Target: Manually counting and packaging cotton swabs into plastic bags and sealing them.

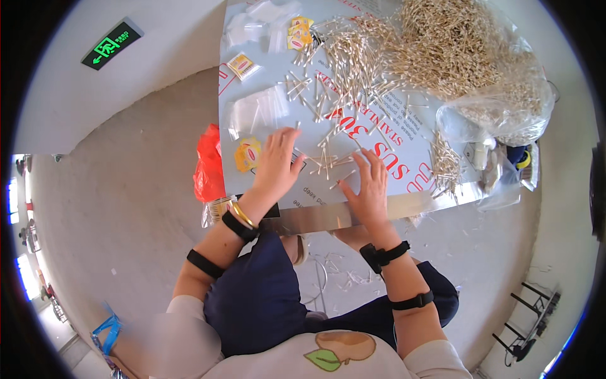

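Note:
Between my two hands lies a small loose group of cotton swabs (pixel 326 163) on the film-covered metal table top (pixel 303 180). My left hand (pixel 278 163) rests at the left of this group, fingers stretched and thumb apart, with nothing visible in it. At the right, my right hand (pixel 368 192) has its fingers spread, and its thumb tip is close to one swab; whether it touches cannot be made out. Just left of my left hand are yellow printed labels (pixel 247 154). Beyond it lies a stack of clear plastic bags (pixel 259 112).
A large heap of swabs (pixel 442 47) spills from a clear bag (pixel 505 107) at the far right. Another swab pile (pixel 445 165) sits by the right edge. A filled packet (pixel 243 66) lies far left. A red bag (pixel 209 165) hangs at the left edge.

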Demonstrator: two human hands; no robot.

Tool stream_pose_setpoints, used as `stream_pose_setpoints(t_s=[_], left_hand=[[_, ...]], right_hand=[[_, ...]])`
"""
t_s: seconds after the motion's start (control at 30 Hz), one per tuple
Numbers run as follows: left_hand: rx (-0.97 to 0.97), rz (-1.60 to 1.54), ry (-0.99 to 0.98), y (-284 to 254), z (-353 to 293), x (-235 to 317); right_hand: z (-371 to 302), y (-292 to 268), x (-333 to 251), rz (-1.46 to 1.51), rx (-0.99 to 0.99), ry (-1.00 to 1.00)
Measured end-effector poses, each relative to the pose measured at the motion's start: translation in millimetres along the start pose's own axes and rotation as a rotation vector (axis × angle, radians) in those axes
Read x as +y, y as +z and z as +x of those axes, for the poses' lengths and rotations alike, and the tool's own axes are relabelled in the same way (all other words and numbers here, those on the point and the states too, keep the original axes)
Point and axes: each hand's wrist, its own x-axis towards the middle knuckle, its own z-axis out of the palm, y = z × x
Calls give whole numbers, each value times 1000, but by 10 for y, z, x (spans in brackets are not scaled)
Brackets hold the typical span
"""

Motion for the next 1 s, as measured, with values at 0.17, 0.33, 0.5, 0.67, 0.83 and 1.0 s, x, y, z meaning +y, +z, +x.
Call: stream_pose_setpoints(t_s=[0.17,0.33,0.5,0.67,0.83,1.0], left_hand=[[-40,13,-94,52,222,-244],[-53,-74,-153,54,172,-334],[-58,-142,-152,55,191,-250],[-74,-139,-185,9,148,-362],[-103,-156,-172,-4,187,-318],[-108,-120,-139,-81,162,-294]], right_hand=[[76,-33,330,-53,-23,88],[359,12,460,84,48,249],[727,15,644,-75,-180,238],[690,-461,882,-166,-134,234],[363,-1079,1329,-234,57,329],[243,-554,668,13,-185,71]])
